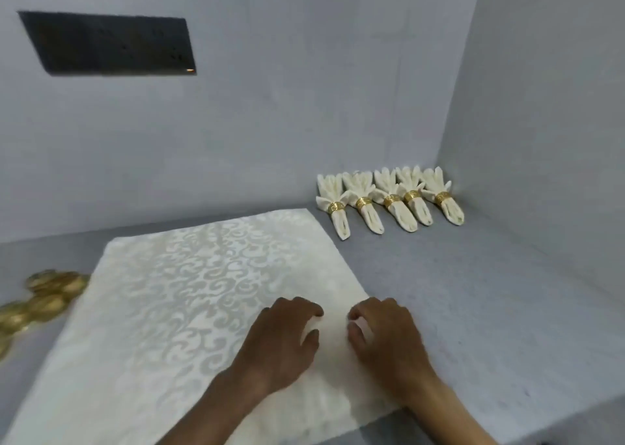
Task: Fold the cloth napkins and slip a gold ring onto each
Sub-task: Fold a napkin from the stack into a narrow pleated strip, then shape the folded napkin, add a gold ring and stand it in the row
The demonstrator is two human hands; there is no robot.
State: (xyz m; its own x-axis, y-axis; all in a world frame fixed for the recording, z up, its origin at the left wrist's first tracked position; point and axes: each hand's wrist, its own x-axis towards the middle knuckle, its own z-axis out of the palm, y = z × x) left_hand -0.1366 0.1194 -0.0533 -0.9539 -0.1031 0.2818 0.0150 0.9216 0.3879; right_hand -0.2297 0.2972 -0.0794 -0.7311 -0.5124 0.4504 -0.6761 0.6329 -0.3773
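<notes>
- A cream damask napkin (189,295) lies spread flat on a grey table (473,309), its far edge close to the back wall (270,123) and its right edge open to bare tabletop.
- Beyond the napkin's far right corner, five folded napkins (389,201), each in a gold ring (336,206), line the wall corner.
- Loose gold rings (40,299) sit just off the napkin's left edge.
- Near the napkin's right edge, the left hand (287,339) and right hand (389,339) rest side by side, fingers curled and pinching the cloth between them.
</notes>
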